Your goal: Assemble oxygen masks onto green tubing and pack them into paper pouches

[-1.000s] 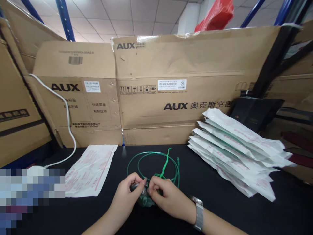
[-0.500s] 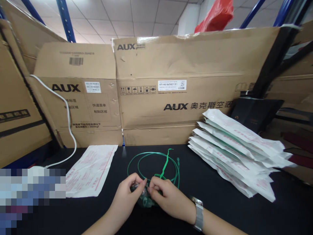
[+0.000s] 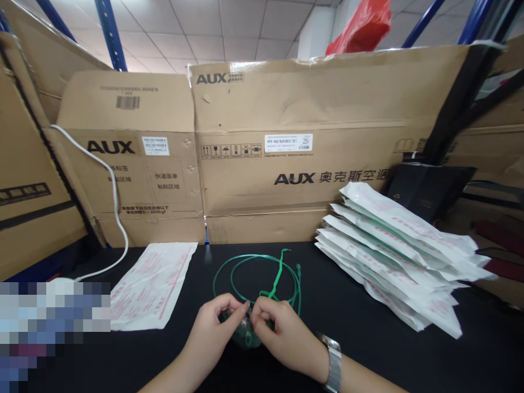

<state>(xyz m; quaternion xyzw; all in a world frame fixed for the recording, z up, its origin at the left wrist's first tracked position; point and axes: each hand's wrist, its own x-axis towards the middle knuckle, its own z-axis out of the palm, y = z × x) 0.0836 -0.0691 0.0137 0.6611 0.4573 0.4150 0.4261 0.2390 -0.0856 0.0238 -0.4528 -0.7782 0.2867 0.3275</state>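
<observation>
A translucent green oxygen mask [image 3: 246,339] lies low at the middle of the black table, partly covered by my fingers. My left hand [image 3: 219,322] pinches its upper edge, thumb against forefinger. Close beside it, my right hand [image 3: 278,327] is closed on the mask's other side, fingers curled; the exact spot gripped is hidden. Thin green tubing [image 3: 223,266] loops on the table behind both hands and ends in a small connector [image 3: 298,268]. A bright green elastic strap [image 3: 278,278] rises from near my right fingers and lies across the loops.
A flat white printed pouch [image 3: 158,284] lies at left on the black table [image 3: 196,360]. To the right leans a stack of similar pouches [image 3: 393,256]. Cardboard boxes [image 3: 254,196] wall off the back. A white cable [image 3: 117,191] runs down the left side.
Both hands have barely moved; the fingertips shift slightly on the mask, which has turned a little between them. Tubing, strap and pouches look the same.
</observation>
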